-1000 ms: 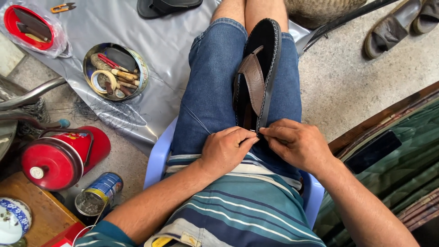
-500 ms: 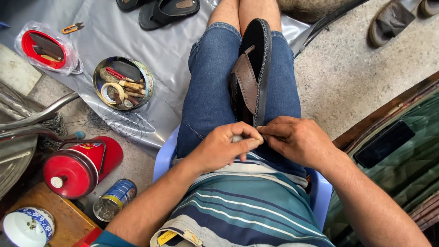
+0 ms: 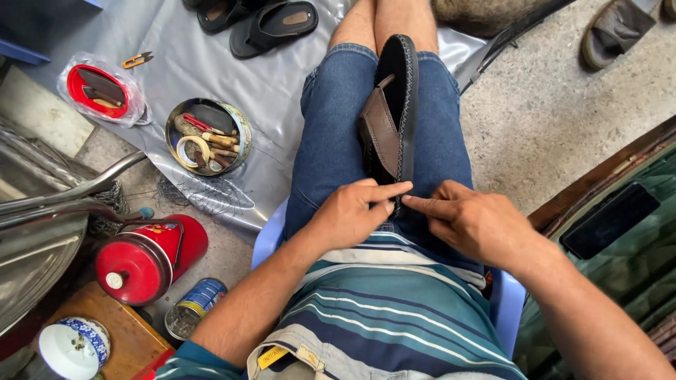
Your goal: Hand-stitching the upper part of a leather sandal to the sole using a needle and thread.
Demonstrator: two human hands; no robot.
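Meanwhile, both hands (image 3: 415, 211) pinch the sandal (image 3: 394, 112); nearby, a round tin (image 3: 241, 134) holds tools.

Sandal (image 3: 394, 112) on lap between hands; tool tin (image 3: 208, 135) left.

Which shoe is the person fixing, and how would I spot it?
Start at the blue denim shorts of the seated person. Wedged on edge between the knees is a black-soled sandal with a brown leather strap, and the left hand and right hand meet at its near end. Unlike the black slip-on sandals lying flat on the grey plastic sheet, it stands on its side.
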